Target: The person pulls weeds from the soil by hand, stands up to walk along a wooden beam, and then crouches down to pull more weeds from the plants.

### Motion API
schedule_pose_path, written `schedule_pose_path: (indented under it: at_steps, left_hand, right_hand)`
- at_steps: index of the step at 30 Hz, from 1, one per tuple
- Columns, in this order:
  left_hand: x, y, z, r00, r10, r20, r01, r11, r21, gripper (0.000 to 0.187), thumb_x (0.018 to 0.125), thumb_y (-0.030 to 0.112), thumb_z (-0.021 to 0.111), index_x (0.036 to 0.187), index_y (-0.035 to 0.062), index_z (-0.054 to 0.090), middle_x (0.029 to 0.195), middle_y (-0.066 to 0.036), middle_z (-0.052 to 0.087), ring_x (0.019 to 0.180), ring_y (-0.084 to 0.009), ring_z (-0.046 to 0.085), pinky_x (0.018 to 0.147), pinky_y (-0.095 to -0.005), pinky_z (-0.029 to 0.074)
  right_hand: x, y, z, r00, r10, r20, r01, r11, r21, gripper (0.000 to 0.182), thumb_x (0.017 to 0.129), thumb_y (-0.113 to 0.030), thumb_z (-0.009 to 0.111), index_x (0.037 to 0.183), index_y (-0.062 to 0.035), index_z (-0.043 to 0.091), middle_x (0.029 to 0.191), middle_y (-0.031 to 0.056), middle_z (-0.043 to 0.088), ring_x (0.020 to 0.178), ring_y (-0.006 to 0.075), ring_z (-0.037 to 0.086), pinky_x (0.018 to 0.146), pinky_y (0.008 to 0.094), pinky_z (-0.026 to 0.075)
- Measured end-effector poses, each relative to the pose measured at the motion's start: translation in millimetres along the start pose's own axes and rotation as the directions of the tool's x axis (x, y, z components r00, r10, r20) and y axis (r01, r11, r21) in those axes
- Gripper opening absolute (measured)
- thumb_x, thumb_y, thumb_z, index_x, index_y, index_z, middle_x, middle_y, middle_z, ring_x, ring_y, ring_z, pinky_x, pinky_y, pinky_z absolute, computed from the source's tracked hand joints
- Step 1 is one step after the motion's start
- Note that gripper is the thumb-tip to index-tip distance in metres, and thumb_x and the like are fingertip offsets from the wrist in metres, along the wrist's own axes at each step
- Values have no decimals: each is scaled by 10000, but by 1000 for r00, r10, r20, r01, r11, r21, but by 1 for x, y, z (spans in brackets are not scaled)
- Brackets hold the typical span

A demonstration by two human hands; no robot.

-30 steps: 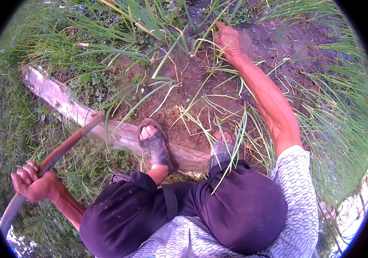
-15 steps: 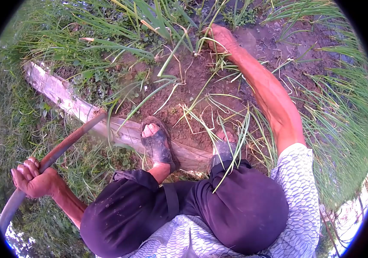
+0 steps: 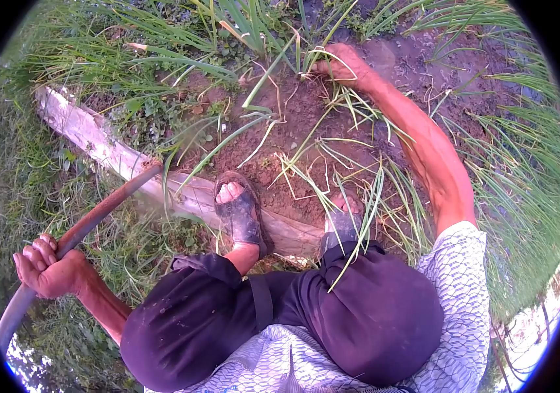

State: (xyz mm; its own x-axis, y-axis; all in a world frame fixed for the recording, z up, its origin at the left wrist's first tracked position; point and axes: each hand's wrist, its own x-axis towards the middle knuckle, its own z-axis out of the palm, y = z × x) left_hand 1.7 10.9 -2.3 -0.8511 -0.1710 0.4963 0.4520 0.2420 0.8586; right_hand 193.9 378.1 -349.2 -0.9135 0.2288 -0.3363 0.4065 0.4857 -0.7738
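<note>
My left hand (image 3: 51,267) is wrapped round a long wooden handle (image 3: 100,213) on the left. The far end of this handle meets the pale log (image 3: 90,134); any tool head is not discernible. My right arm is stretched forward, with my right hand (image 3: 345,67) low over the wet soil (image 3: 384,59). Its fingers are curled in and pressed together at the base of thin green onion-like plants. A bent leaf loops across the knuckles. What the fingertips hold, if anything, is hidden. Loose green stalks (image 3: 371,196) lie between this arm and my sandalled feet.
The log runs diagonally from upper left to beneath my sandals (image 3: 240,213). Dense grass (image 3: 31,170) covers the left. Rows of long green leaves (image 3: 522,170) lean over the right side. Some stalks rest against my right knee (image 3: 384,314).
My right hand has shifted slightly right and back toward me, staying low by the plants. My left hand keeps its grip on the handle, with little movement.
</note>
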Motion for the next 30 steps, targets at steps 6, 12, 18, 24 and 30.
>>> schedule_pose_path:
  at_steps: [6, 12, 18, 24, 30]
  left_hand:
    - [-4, 0, 5, 999, 12, -31, -12, 1000, 0, 348, 885, 141, 499, 601, 155, 298, 533, 29, 262, 418, -99, 283, 458, -272, 311]
    - [7, -6, -12, 999, 3, 33, -2, 1000, -17, 320, 867, 127, 495, 596, 134, 324, 567, -8, 290, 465, -144, 326, 516, -298, 388]
    - [6, -6, -8, 1000, 7, -24, -6, 1000, 22, 312, 862, 127, 502, 598, 130, 336, 567, -9, 302, 469, -148, 351, 524, -307, 414]
    - [5, -5, -6, 999, 11, -36, -9, 999, 43, 311, 865, 131, 495, 599, 130, 334, 558, -5, 294, 463, -148, 354, 521, -304, 418]
    - [5, -3, -9, 998, 0, 58, 1, 1000, -15, 329, 877, 142, 509, 614, 151, 311, 536, 18, 287, 429, -122, 337, 445, -264, 339]
  right_hand:
    - [-3, 18, 2, 950, -209, 233, 245, 960, -138, 251, 794, -205, 642, 977, -33, 639, 857, 168, 651, 783, 304, 621, 705, 408, 474]
    - [-15, -54, -16, 900, 171, 401, -2, 921, -389, 276, 815, -271, 656, 823, 4, 640, 752, 215, 625, 729, 359, 622, 641, 435, 492]
    - [-19, -47, 25, 932, 197, 306, 19, 813, -582, 179, 697, -162, 678, 797, -14, 677, 811, 199, 661, 784, 363, 649, 689, 445, 520]
    - [-15, -1, 3, 1000, 3, -14, -7, 964, -267, 284, 807, -249, 515, 917, -20, 641, 800, 234, 627, 782, 416, 614, 709, 469, 501]
    - [-15, 44, -30, 939, 100, -329, -204, 933, -298, 256, 801, -209, 517, 968, -57, 639, 874, 228, 636, 823, 402, 622, 741, 468, 504]
